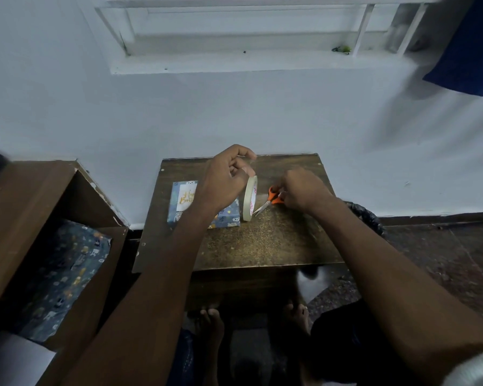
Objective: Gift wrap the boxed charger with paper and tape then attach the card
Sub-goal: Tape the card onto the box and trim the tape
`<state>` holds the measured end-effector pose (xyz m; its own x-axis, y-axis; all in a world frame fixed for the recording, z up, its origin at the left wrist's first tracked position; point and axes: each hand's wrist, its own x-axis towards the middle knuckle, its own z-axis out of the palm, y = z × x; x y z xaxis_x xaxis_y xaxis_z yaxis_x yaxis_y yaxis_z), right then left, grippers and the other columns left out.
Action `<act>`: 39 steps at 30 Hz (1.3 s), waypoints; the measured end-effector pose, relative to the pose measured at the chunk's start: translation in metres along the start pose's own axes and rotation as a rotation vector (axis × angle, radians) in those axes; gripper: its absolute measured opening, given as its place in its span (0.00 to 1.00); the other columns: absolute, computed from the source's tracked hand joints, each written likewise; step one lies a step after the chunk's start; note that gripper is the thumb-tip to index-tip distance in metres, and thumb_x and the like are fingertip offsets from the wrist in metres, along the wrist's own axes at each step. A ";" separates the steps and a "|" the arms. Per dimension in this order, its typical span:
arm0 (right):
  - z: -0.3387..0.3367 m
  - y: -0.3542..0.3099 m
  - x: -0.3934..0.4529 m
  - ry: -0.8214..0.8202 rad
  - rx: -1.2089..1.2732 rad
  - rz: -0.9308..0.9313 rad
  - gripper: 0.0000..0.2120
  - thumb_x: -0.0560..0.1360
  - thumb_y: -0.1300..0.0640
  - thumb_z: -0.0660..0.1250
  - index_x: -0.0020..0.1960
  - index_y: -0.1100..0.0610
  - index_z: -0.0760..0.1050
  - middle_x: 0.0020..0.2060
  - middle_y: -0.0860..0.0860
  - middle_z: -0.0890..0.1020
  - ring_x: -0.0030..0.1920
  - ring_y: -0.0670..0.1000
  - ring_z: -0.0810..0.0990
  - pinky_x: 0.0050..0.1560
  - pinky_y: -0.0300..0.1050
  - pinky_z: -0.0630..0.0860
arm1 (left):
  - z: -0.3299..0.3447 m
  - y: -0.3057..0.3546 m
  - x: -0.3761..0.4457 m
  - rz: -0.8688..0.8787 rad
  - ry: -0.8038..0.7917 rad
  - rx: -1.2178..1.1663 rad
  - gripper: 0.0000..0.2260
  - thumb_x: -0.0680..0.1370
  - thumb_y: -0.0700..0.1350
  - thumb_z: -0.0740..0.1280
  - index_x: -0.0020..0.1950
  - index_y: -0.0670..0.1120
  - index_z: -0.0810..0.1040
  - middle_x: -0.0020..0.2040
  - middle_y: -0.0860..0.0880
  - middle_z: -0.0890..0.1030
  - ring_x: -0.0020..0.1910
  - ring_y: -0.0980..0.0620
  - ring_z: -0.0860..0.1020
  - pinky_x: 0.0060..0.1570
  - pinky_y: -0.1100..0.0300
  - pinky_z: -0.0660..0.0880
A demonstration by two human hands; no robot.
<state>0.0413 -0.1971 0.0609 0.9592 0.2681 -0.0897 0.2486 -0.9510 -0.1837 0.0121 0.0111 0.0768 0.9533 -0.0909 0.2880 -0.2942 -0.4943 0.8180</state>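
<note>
A box wrapped in blue patterned paper [226, 218] lies on the small brown table [262, 240], partly hidden by my left forearm. A white birthday card [185, 198] with gold lettering rests on top of it. My left hand [226, 179] is raised over the box and pinches a roll of clear tape [249, 200] by its top, so the roll stands upright on its edge to the box's right. My right hand [301, 192] grips the orange handles of the scissors [271, 200], whose blades point down-left toward the roll.
A brown wooden shelf [53, 196] stands to the left, holding spare blue wrapping paper [64, 274] and a white sheet [17, 360]. A white wall rises right behind the table. A dark bag [364, 215] lies on the floor at the right. My feet are under the table.
</note>
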 end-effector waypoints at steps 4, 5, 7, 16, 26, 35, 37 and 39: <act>-0.004 -0.002 -0.003 0.044 -0.147 -0.025 0.10 0.76 0.50 0.75 0.57 0.48 0.86 0.53 0.49 0.77 0.55 0.55 0.81 0.47 0.51 0.79 | -0.003 0.000 0.000 0.009 0.001 0.006 0.16 0.80 0.32 0.63 0.60 0.50 0.82 0.43 0.55 0.87 0.48 0.63 0.83 0.44 0.76 0.70; -0.004 -0.001 -0.004 0.050 -0.167 -0.028 0.10 0.76 0.50 0.76 0.56 0.49 0.86 0.54 0.49 0.77 0.55 0.55 0.81 0.47 0.51 0.79 | -0.004 0.000 0.000 0.010 0.003 0.005 0.16 0.80 0.32 0.63 0.60 0.49 0.82 0.43 0.54 0.87 0.47 0.63 0.82 0.43 0.77 0.70; -0.003 0.001 -0.005 0.052 -0.199 -0.041 0.08 0.76 0.53 0.75 0.52 0.55 0.84 0.54 0.51 0.76 0.54 0.56 0.81 0.44 0.50 0.77 | -0.006 -0.002 0.001 0.012 0.009 -0.004 0.16 0.80 0.32 0.62 0.60 0.49 0.82 0.43 0.53 0.87 0.47 0.64 0.82 0.42 0.77 0.69; -0.005 0.014 -0.009 -0.097 -0.119 -0.059 0.13 0.68 0.49 0.75 0.38 0.60 0.81 0.37 0.54 0.79 0.40 0.56 0.79 0.38 0.49 0.77 | -0.010 -0.011 0.004 0.012 0.026 -0.010 0.16 0.81 0.32 0.63 0.60 0.51 0.82 0.42 0.57 0.87 0.48 0.58 0.84 0.44 0.70 0.76; -0.008 0.021 -0.004 0.019 0.074 0.064 0.12 0.69 0.49 0.79 0.35 0.55 0.83 0.34 0.53 0.83 0.37 0.55 0.80 0.37 0.47 0.73 | -0.008 -0.008 0.003 0.000 0.007 0.008 0.16 0.82 0.33 0.63 0.61 0.51 0.81 0.44 0.57 0.87 0.45 0.64 0.82 0.43 0.65 0.74; -0.044 0.022 -0.034 0.040 0.673 0.001 0.06 0.70 0.63 0.81 0.42 0.62 0.85 0.32 0.45 0.86 0.35 0.40 0.84 0.37 0.32 0.73 | -0.008 -0.004 0.001 0.016 -0.022 0.025 0.22 0.78 0.31 0.60 0.60 0.54 0.81 0.44 0.55 0.87 0.28 0.61 0.74 0.31 0.58 0.72; -0.041 0.017 -0.032 0.021 0.676 -0.030 0.05 0.70 0.64 0.81 0.41 0.63 0.85 0.29 0.41 0.84 0.31 0.36 0.81 0.33 0.26 0.70 | -0.008 -0.003 0.001 0.022 -0.027 0.042 0.23 0.76 0.31 0.60 0.61 0.54 0.81 0.45 0.56 0.87 0.27 0.60 0.73 0.31 0.59 0.72; -0.036 0.015 -0.028 0.020 0.638 -0.034 0.05 0.69 0.61 0.82 0.40 0.59 0.86 0.29 0.42 0.84 0.31 0.36 0.80 0.33 0.27 0.70 | -0.008 -0.002 0.001 0.023 -0.031 0.062 0.23 0.76 0.30 0.61 0.61 0.54 0.81 0.45 0.56 0.87 0.27 0.60 0.74 0.31 0.58 0.73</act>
<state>0.0230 -0.2241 0.0957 0.9560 0.2880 -0.0566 0.1560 -0.6617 -0.7334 0.0134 0.0188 0.0790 0.9482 -0.1291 0.2902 -0.3124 -0.5440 0.7787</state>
